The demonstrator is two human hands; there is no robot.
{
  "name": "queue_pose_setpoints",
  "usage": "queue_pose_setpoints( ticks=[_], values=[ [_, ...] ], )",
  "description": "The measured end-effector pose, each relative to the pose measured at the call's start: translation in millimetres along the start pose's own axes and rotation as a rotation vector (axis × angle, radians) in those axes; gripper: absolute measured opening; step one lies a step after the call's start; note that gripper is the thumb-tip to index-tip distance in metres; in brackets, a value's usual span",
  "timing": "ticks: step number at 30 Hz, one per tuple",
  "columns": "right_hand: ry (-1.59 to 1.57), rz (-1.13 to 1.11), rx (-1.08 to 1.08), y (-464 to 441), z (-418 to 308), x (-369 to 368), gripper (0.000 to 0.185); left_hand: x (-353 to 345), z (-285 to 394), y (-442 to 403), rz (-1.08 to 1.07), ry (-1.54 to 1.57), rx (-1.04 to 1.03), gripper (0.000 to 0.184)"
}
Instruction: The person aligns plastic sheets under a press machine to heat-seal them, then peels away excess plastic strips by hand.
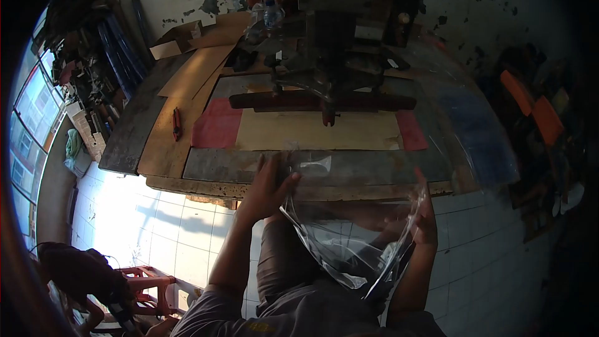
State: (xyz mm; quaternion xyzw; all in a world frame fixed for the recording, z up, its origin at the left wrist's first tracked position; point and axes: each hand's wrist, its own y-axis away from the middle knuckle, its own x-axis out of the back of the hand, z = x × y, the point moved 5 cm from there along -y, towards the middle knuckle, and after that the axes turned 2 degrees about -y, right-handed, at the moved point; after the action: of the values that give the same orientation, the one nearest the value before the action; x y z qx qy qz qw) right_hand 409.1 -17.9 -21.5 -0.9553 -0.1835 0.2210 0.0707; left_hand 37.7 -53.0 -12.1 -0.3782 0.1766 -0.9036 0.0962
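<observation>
A clear plastic sheet (349,237) hangs in a loose curve between my two hands over my lap, its lower edge folded and shiny. My left hand (272,181) is closed on the sheet's left edge at the front of the worktable. My right hand (425,221) grips the opposite edge, its fingers partly seen through the plastic. Just beyond my hands is a press-like machine with a long dark horizontal bar (321,101). Below the bar lies a yellow strip (312,130) with a red piece (216,123) at its left end and another (410,130) at its right.
A red cutter knife (176,123) lies on cardboard (161,143) at the left of the table. Blue material under clear plastic (477,140) covers the right side. A water bottle (270,14) stands behind. A red stool (150,284) is on the floor at lower left.
</observation>
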Motion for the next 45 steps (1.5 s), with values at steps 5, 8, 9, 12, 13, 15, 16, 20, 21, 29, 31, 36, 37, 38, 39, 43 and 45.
queue_pose_setpoints(
  ticks=[5, 8, 9, 12, 13, 15, 16, 20, 21, 29, 31, 36, 37, 38, 39, 43, 45],
  values=[
    [0.309, 0.066, 0.007, -30, 2, 38, 0.062, 7, -4, -19, 0.136, 0.672, 0.222, 0.033],
    [0.39, 0.142, -0.017, -57, 3, 26, 0.031, 6, -15, -28, 0.185, 0.697, 0.235, 0.024],
    [0.448, 0.17, 0.076, -62, 6, 25, 0.029, 4, -15, -26, 0.202, 0.676, 0.244, 0.023],
    [0.531, 0.22, 0.247, -68, 22, 27, 0.025, 3, -19, -19, 0.241, 0.622, 0.279, 0.021],
    [0.503, 0.222, 0.234, -65, 24, 30, 0.023, 4, -20, -19, 0.243, 0.613, 0.292, 0.021],
    [0.437, 0.225, 0.196, -60, 25, 32, 0.02, 4, -22, -19, 0.249, 0.57, 0.298, 0.022],
    [0.4, 0.225, 0.172, -59, 23, 31, 0.019, 3, -23, -20, 0.256, 0.538, 0.29, 0.023],
    [0.3, 0.229, 0.128, -56, 22, 31, 0.018, 3, -18, -21, 0.248, 0.507, 0.323, 0.025],
    [0.307, 0.229, 0.139, -56, 22, 33, 0.018, 3, -18, -22, 0.247, 0.499, 0.324, 0.025],
    [0.32, 0.258, 0.096, -55, 22, 33, 0.026, 2, -17, -21, 0.224, 0.558, 0.321, 0.021],
    [0.337, 0.29, 0.084, -55, 21, 35, 0.026, 1, -15, -20, 0.207, 0.637, 0.321, 0.021],
    [0.326, 0.352, 0.078, -56, 22, 40, 0.025, 1, -14, -19, 0.194, 0.586, 0.319, 0.02],
    [0.332, 0.353, 0.077, -56, 22, 40, 0.025, 0, -16, -18, 0.187, 0.581, 0.32, 0.02],
    [0.339, 0.355, 0.076, -57, 21, 40, 0.025, 0, -18, -19, 0.183, 0.57, 0.327, 0.022],
    [0.348, 0.356, 0.073, -57, 20, 41, 0.025, 1, -19, -18, 0.179, 0.56, 0.336, 0.024],
    [0.31, 0.272, 0.058, -58, 23, 47, 0.023, 1, -24, -17, 0.213, 0.518, 0.329, 0.033],
    [0.33, 0.305, 0.052, -58, 24, 49, 0.024, 2, -25, -16, 0.209, 0.489, 0.359, 0.035]
  ],
)
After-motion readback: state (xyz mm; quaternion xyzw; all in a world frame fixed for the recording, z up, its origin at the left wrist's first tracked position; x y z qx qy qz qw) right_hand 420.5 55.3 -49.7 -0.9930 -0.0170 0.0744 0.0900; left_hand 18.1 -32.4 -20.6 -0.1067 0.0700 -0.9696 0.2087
